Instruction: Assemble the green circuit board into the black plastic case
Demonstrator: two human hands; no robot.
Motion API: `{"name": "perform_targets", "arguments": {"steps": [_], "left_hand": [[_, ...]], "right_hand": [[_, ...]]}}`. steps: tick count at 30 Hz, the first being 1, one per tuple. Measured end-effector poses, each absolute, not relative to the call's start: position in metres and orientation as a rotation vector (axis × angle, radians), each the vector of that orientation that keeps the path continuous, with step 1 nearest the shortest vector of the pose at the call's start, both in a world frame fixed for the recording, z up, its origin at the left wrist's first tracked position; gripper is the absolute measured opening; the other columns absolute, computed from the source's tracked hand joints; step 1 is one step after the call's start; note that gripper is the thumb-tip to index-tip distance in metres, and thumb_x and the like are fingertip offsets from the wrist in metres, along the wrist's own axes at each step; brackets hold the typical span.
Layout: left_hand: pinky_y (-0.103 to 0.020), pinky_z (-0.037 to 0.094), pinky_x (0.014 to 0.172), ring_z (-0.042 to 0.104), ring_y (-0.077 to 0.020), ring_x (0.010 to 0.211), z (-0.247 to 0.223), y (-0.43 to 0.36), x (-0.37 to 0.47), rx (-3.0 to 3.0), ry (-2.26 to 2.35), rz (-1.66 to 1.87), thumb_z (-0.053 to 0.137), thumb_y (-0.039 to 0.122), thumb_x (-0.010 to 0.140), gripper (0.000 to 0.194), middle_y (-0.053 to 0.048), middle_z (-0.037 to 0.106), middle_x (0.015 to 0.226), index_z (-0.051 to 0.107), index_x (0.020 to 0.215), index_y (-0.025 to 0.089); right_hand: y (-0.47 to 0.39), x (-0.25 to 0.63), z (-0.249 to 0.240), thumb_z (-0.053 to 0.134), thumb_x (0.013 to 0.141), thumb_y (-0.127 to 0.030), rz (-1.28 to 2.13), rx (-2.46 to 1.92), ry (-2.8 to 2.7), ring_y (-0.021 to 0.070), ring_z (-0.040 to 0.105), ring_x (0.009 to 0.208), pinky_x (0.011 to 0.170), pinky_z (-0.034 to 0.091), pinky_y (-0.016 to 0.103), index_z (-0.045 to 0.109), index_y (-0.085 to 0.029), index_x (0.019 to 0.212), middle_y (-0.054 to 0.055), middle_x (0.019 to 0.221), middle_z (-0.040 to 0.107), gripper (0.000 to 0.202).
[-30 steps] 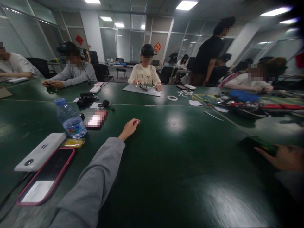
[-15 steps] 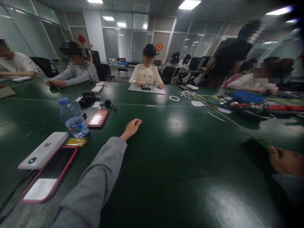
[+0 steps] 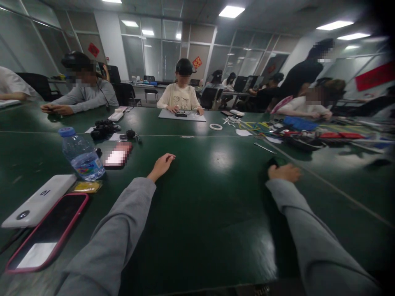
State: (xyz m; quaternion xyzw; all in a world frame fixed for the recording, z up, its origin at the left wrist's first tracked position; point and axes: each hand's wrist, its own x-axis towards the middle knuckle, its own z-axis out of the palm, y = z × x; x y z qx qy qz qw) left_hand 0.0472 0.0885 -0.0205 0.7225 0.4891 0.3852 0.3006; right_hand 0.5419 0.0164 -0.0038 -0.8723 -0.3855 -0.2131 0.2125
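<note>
My left hand (image 3: 162, 165) rests on the green table (image 3: 197, 213), its fingers loosely curled together with nothing visible in them. To the right, my right hand (image 3: 284, 172) is low over the table and smeared by motion. Its fingers bend round a small dark thing (image 3: 280, 161) that I cannot make out. A thin metal wrench-like tool (image 3: 264, 148) lies just beyond that hand. Left of my left hand are a phone with a pink back (image 3: 117, 154) and a water bottle (image 3: 82, 158) standing upright.
A white power bank (image 3: 40, 200), a yellow packet (image 3: 88, 187) and a pink-cased phone (image 3: 49, 230) lie at the left. Black gear (image 3: 103, 129), a white tape ring (image 3: 216, 127) and tangled cables (image 3: 296, 133) lie farther back. Several people sit around the table; one stands behind.
My right hand has come in from the right edge toward the middle, its sleeve now in full view. The whole view has turned slightly right. My left hand keeps its pose.
</note>
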Motion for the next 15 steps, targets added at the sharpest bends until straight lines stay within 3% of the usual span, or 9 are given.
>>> {"name": "perform_targets", "arguments": {"steps": [1,4,8,12,15], "left_hand": [[-0.033,0.045,0.089,0.061,-0.0177,0.097,-0.021,0.088,0.047,1.911,1.285,1.026,0.042,0.035,0.091,0.029,-0.006,0.067,0.105,0.063,0.106,0.022],[-0.032,0.046,0.087,0.061,-0.0166,0.092,-0.02,0.088,0.047,1.86,1.237,1.068,0.039,0.037,0.092,0.032,-0.007,0.067,0.103,0.062,0.107,0.019],[-0.031,0.046,0.085,0.061,-0.0153,0.09,-0.019,0.089,0.048,1.729,1.226,1.154,0.034,0.041,0.094,0.038,-0.009,0.064,0.111,0.059,0.111,0.018],[-0.03,0.047,0.081,0.06,-0.0155,0.093,-0.018,0.091,0.049,1.589,1.225,1.207,0.03,0.047,0.094,0.045,-0.011,0.059,0.122,0.056,0.116,0.017],[-0.03,0.047,0.081,0.06,-0.0159,0.094,-0.018,0.093,0.048,1.545,1.188,1.202,0.028,0.05,0.094,0.048,-0.01,0.059,0.122,0.056,0.115,0.017]], "right_hand": [[0.032,0.516,-0.005,0.042,0.086,-0.03,-0.48,-2.415,-1.049,0.039,0.044,0.103,0.072,0.035,0.05,0.044,0.013,0.122,0.04,0.109,0.041,0.056],[0.068,0.438,-0.017,0.049,0.083,-0.034,-0.406,-2.281,-1.33,0.0325,0.047,0.103,0.082,0.039,0.043,0.047,-0.003,0.127,0.025,0.111,0.049,0.054],[0.075,0.351,-0.023,0.045,0.087,-0.032,-0.361,-1.649,-2.012,0.0314,0.043,0.11,0.091,0.039,0.046,0.041,-0.014,0.135,0.018,0.118,0.047,0.052],[0.057,0.315,-0.014,0.044,0.091,-0.034,-0.373,-1.414,-2.28,0.0289,0.034,0.122,0.095,0.038,0.045,0.039,-0.032,0.137,0.01,0.134,0.036,0.047],[0.054,0.315,-0.012,0.044,0.092,-0.035,-0.31,-1.446,-2.287,0.0288,0.036,0.119,0.092,0.039,0.045,0.037,-0.036,0.138,0.009,0.131,0.037,0.047]]}}
